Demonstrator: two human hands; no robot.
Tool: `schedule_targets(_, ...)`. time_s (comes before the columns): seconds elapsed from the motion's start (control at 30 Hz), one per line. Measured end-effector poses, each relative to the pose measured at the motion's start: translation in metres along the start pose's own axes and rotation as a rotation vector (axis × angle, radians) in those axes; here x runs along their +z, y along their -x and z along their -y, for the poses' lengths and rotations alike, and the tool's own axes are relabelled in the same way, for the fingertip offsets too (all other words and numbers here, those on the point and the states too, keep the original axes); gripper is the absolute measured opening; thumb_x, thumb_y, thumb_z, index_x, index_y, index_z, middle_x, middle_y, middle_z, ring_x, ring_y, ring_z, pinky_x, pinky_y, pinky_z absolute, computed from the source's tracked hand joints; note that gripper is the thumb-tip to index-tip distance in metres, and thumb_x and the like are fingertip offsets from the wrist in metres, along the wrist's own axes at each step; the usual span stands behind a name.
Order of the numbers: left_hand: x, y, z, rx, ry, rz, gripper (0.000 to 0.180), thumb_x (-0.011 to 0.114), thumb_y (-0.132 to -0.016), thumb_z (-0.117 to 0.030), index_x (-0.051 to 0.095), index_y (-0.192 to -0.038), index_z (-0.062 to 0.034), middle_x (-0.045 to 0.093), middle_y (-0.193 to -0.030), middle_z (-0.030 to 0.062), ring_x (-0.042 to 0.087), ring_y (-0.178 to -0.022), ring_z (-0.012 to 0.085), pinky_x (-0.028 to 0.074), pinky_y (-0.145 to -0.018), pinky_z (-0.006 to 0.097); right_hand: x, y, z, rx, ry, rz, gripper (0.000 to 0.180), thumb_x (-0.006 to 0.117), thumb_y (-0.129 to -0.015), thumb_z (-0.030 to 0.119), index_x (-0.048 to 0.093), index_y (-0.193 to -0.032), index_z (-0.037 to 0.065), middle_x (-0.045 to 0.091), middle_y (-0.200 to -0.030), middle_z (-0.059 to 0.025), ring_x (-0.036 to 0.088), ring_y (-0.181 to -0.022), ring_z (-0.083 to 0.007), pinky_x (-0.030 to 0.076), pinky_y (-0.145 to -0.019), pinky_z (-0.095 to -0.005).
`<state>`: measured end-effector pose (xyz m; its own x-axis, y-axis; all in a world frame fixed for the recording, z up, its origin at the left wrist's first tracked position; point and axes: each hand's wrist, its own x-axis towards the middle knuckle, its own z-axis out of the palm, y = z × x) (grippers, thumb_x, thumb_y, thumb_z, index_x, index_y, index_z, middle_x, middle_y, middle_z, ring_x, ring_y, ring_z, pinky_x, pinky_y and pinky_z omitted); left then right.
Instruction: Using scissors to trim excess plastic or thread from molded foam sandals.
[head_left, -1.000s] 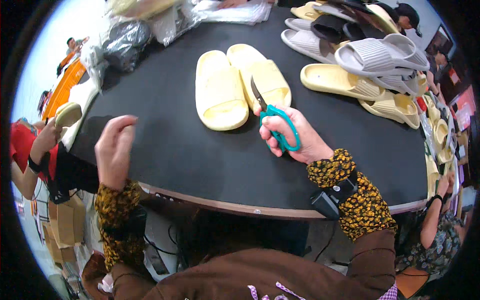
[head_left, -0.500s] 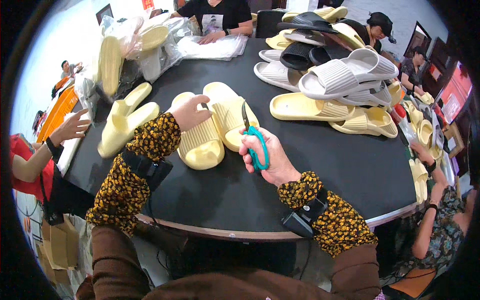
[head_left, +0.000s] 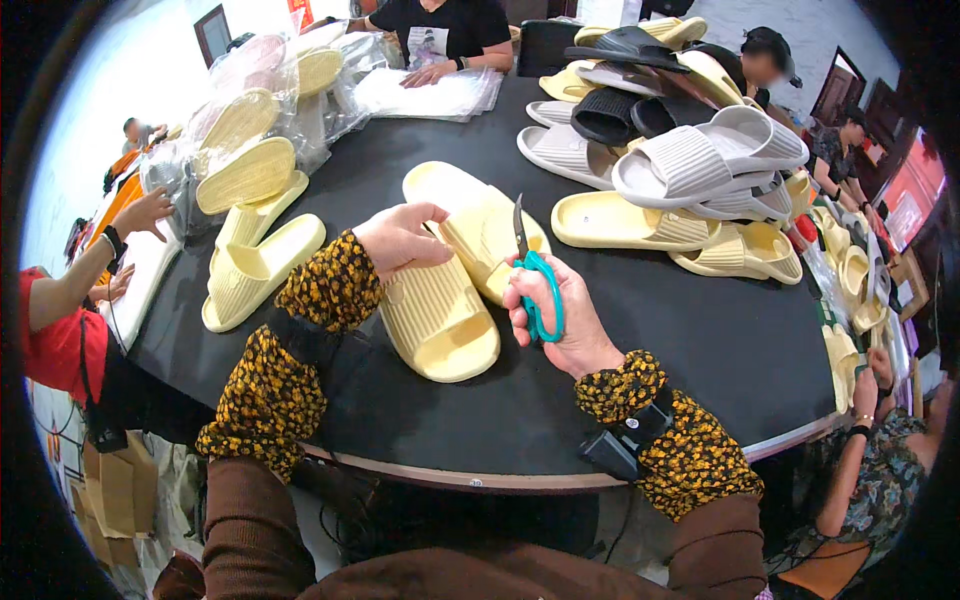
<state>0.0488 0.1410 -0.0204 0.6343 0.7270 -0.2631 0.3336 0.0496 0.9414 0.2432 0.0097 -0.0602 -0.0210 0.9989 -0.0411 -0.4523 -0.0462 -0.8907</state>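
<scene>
The right grip (head_left: 560, 310) is curled round teal-handled scissors (head_left: 541, 268), blades pointing away from the body. The left grip (head_left: 402, 238) is narrow, thumb and fingers close together over the nearer yellow slipper (head_left: 440, 315); whether they pinch it, I cannot tell. A second yellow slipper (head_left: 495, 235) is right beside it on the black tabletop (head_left: 530, 430).

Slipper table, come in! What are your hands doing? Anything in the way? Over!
Right hand gripping teal-handled scissors. Left hand at the nearer yellow slipper, grip unclear. Slipper pile off to the right, clear of both hands.
</scene>
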Motion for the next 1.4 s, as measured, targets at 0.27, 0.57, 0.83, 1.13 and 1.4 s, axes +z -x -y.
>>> schedule_targets(0.27, 0.027, 0.010, -0.004, 0.278, -0.002, -0.372, 0.041, 0.060, -0.076, -0.002, 0.043, -0.114, 0.0054, 0.063, -0.088, 0.0148, 0.062, -0.076, 0.0181, 0.051, -0.067, 0.030, -0.007, -0.003, 0.007, -0.115, 0.096, -0.082, 0.031, 0.060, -0.085, 0.018, 0.049, -0.108, 0.001, 0.054, -0.072, -0.0035, 0.052, -0.053, -0.0068, 0.041, -0.040, -0.0201)
schedule_targets(0.57, 0.025, 0.014, 0.009, 0.366, 0.328, -0.370, 0.036, 0.056, -0.080, 0.001, 0.041, -0.112, 0.0052, 0.062, -0.098, 0.0192, 0.062, -0.084, 0.0195, 0.050, -0.073, 0.029, -0.011, -0.007, 0.005, -0.198, 0.232, -0.107, 0.034, 0.059, -0.085, 0.019, 0.048, -0.112, 0.000, 0.056, -0.079, -0.0033, 0.052, -0.055, -0.0054, 0.044, -0.050, -0.0191)
schedule_targets(0.83, 0.020, 0.026, 0.010, 0.209, 0.477, -0.133, 0.031, 0.057, -0.085, -0.006, 0.045, -0.113, -0.0027, 0.062, -0.093, 0.0082, 0.062, -0.078, 0.0131, 0.052, -0.070, 0.026, -0.012, -0.007, 0.003, -0.248, 0.266, -0.172, 0.036, 0.061, -0.085, 0.016, 0.048, -0.114, 0.000, 0.056, -0.077, -0.0040, 0.052, -0.059, -0.0051, 0.044, -0.054, -0.0194)
schedule_targets(1.13, 0.028, 0.022, 0.017, 0.141, 0.536, -0.199, 0.030, 0.059, -0.082, -0.004, 0.047, -0.110, -0.0036, 0.062, -0.091, 0.0077, 0.062, -0.076, 0.0143, 0.052, -0.068, 0.027, -0.008, -0.007, 0.007, -0.231, 0.315, -0.141, 0.039, 0.061, -0.085, 0.015, 0.046, -0.117, -0.002, 0.057, -0.081, -0.0038, 0.054, -0.063, -0.0062, 0.047, -0.057, -0.0195)
schedule_targets(1.4, 0.025, 0.019, 0.014, 0.361, 0.483, -0.479, 0.040, 0.058, -0.083, -0.004, 0.040, -0.118, -0.0025, 0.061, -0.100, 0.0120, 0.062, -0.083, 0.0157, 0.051, -0.071, 0.029, -0.001, -0.010, 0.000, -0.452, 0.623, -0.052, 0.047, 0.069, -0.078, 0.014, 0.044, -0.114, -0.002, 0.058, -0.079, -0.0087, 0.057, -0.072, -0.0130, 0.049, -0.065, -0.0294)
